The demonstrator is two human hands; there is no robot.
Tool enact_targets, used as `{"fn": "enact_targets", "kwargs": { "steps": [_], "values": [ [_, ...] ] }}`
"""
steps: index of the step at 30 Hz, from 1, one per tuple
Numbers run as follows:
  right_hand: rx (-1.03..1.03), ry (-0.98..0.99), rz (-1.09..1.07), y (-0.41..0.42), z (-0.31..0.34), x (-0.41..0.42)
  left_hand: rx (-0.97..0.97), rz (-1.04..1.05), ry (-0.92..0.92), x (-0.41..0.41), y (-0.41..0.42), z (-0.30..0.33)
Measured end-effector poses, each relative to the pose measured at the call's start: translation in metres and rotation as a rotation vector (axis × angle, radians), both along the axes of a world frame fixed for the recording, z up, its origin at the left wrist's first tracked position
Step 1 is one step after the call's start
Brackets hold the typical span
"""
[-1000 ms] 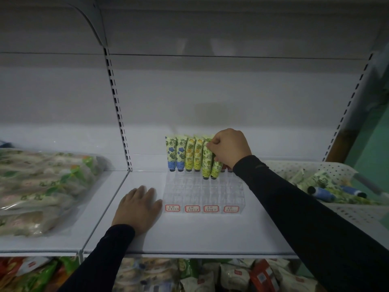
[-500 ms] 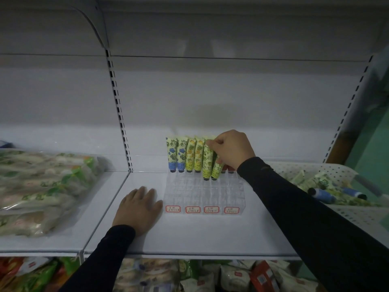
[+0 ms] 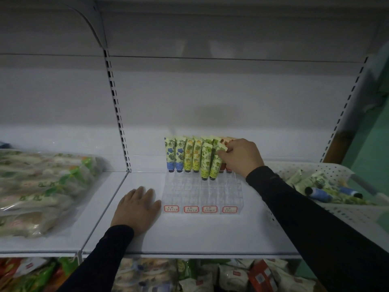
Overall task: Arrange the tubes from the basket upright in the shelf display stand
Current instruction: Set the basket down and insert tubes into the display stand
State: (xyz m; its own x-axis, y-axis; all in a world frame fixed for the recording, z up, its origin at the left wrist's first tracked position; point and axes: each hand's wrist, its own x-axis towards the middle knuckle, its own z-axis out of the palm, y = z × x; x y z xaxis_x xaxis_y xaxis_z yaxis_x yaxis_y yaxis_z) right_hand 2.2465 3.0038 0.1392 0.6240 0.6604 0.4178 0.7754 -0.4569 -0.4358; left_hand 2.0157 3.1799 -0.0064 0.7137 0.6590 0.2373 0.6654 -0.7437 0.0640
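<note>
Surroundings: bagged goods are laid on the adjoining shelf to the left; more packets are stocked on the tier below.
Obstruction: the red tubes at the back right of the stand are largely hidden by the right hand, so their number cannot be told.
Display stand: one clear compartmented stand is set on the white shelf; four red-bordered labels are fixed along its front edge.
Tubes standing: two blue-based, two yellow, two green in front; all cap-down.
Tilted green tube: seated in the stand beside the green pair, leaning right.
Right hand: fingers are curled, pinching the tilted green tube's top.
Left hand: laid flat, fingers straight, on the shelf just beside the stand's left front corner.
Basket: one white perforated basket at the right; several tubes are lying in it, uncounted.
</note>
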Motion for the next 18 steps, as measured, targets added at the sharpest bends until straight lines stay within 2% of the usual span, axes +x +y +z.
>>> {"fn": "enact_targets", "kwargs": {
  "steps": [6,12,18],
  "values": [
    [0.105,0.091,0.106,0.005,0.002,0.001,-0.018,0.020,-0.041,0.001,-0.002,0.002],
    [0.077,0.047,0.122,0.003,0.004,0.004,-0.017,0.013,-0.012,0.001,0.000,-0.001],
    [0.084,0.107,0.148,0.003,0.001,0.009,-0.005,0.005,0.021,0.000,0.003,-0.003]
  ]
}}
